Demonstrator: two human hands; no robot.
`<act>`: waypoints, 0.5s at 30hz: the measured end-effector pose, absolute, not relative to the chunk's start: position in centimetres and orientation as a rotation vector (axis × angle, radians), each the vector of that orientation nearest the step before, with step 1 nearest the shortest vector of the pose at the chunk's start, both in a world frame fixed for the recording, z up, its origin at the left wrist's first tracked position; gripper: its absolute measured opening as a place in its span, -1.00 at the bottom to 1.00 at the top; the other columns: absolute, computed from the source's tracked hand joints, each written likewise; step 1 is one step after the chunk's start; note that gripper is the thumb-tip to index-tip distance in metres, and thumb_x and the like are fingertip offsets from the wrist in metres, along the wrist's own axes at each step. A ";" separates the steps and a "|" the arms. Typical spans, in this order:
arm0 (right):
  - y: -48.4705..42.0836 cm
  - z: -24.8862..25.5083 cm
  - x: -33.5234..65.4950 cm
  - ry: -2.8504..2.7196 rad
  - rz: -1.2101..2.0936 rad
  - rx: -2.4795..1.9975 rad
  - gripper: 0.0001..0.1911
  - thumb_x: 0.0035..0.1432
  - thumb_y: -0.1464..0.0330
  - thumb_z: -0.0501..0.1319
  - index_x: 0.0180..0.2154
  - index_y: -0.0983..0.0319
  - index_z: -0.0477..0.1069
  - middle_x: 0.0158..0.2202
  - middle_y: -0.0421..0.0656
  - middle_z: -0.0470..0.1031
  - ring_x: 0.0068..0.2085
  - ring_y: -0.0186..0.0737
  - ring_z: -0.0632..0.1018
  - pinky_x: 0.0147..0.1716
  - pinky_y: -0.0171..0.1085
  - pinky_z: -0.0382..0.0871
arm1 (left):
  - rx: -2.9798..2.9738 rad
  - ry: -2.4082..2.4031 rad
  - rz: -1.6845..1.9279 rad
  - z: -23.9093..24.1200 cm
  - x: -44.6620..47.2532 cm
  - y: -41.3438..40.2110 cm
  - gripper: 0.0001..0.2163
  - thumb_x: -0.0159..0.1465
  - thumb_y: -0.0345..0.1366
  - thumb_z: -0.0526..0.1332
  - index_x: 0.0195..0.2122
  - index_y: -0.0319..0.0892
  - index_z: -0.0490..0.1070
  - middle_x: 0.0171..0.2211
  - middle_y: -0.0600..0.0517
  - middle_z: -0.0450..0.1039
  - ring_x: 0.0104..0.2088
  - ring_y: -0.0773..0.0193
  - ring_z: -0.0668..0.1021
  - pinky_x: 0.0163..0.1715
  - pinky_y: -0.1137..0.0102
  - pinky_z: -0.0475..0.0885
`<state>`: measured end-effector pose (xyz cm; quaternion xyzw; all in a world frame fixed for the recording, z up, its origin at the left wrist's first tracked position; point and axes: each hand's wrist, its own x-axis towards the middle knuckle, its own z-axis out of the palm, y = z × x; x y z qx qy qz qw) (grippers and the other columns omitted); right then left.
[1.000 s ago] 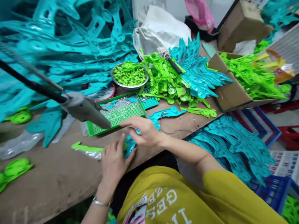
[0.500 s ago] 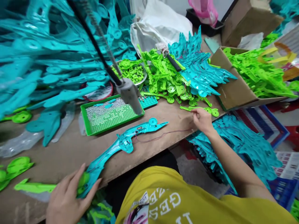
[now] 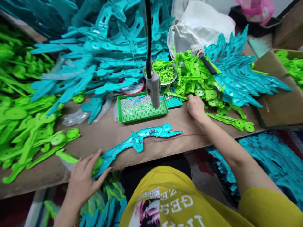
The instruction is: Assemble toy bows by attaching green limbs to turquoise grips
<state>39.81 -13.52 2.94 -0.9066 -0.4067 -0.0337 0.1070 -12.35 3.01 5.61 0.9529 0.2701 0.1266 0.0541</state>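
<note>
Left hand [image 3: 85, 171] pinches the near end of the long, glossy teal plastic shell [image 3: 137, 142] lying along the wooden table [image 3: 99, 138] edge. Right hand [image 3: 195, 107] curls against the lime parts pile [image 3: 196, 78], grip unclear tbh.

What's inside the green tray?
Small silvery pieces, likely screws, spread over the green tray, with a few teal bits at its back. The hanging tool covers part of its right end.

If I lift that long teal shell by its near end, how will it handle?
Probably light and fairly stiff: the teal shell is thin moulded plastic, though its length may let it flex. The thin wire trailing from its tip looks fragile and could snag. Lying flat, it should slide, not roll.
</note>
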 end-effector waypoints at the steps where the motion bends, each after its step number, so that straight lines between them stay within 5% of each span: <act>1: -13.5 3.0 39.7 -1.180 -0.101 -2.710 -0.65 0.29 0.52 -0.04 0.01 0.42 0.40 -0.13 0.27 0.55 -0.04 0.16 0.50 -0.10 -0.03 0.37 | 2.889 0.848 0.415 5.8 -12.0 2.7 -0.34 0.33 -0.01 0.24 0.42 0.08 0.08 0.09 -0.12 0.46 0.02 -0.18 0.56 0.17 -0.18 0.38; 8: -16.6 6.8 37.3 -1.064 -0.175 -2.598 -0.61 0.19 0.36 0.16 0.05 0.29 0.46 -0.07 0.11 0.57 -0.03 0.14 0.53 -0.07 0.03 0.43 | 2.829 0.760 0.554 6.4 -4.4 -0.9 -0.30 0.31 -0.18 0.32 0.43 -0.05 0.09 0.23 -0.25 0.37 0.26 -0.19 0.42 0.30 -0.14 0.24; 15: -16.4 7.2 32.9 -0.485 0.735 -1.718 -0.57 -0.10 0.06 0.48 -0.34 0.22 0.47 -0.47 -0.24 0.49 -0.52 -0.36 0.47 -0.57 -0.36 0.39 | 2.688 0.725 0.350 4.7 0.0 -1.1 -0.24 0.35 0.00 0.25 0.47 -0.12 -0.04 0.30 -0.25 0.32 0.29 -0.15 0.39 0.35 -0.18 0.11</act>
